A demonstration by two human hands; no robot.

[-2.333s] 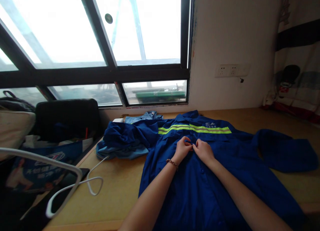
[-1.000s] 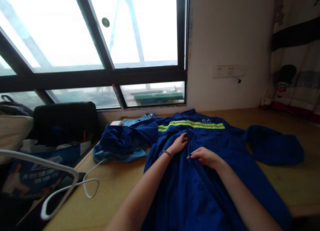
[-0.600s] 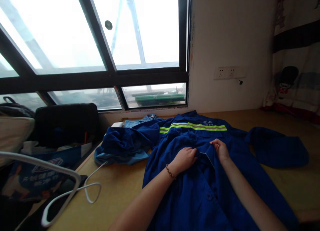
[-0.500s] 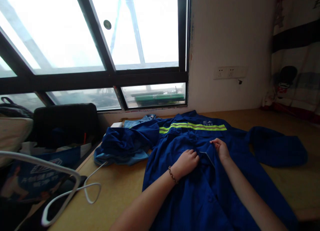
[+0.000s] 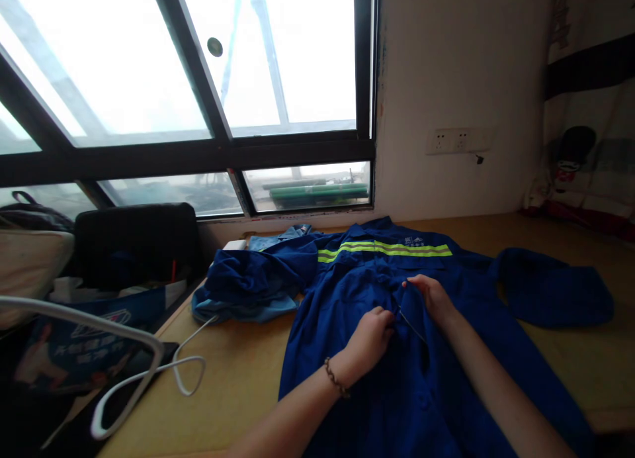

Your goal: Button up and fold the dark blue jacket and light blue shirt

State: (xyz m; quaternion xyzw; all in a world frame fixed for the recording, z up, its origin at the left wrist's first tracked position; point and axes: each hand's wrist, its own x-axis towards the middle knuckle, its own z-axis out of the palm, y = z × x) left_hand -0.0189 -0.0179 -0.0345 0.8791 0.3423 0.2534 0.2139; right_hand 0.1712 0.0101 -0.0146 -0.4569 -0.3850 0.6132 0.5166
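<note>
A blue work jacket (image 5: pixel 387 378) with a yellow-green reflective stripe (image 5: pixel 384 249) lies flat on the wooden table (image 5: pixel 238 372), collar toward the window. My left hand (image 5: pixel 370 335), with a bead bracelet at the wrist, is curled closed and pinches the jacket's front edge at mid chest. My right hand (image 5: pixel 430 298) pinches the opposite front edge slightly higher, lifting it so a pale inner edge shows between the two hands. The jacket's right sleeve (image 5: pixel 553 289) stretches out to the right.
A crumpled blue garment (image 5: pixel 251 286) lies left of the jacket. A white hanger (image 5: pixel 124 362) juts in at the left edge above a blue bag (image 5: pixel 74 342) and a black case (image 5: pixel 136 243). Wall sockets (image 5: pixel 454 140) sit behind; patterned fabric (image 5: pixel 583 114) hangs at right.
Both hands first pinched together at the placket, then spread flat on the chest. Now the left hand has slid toward me and closed on the front edge, while the right holds the opposite edge lifted.
</note>
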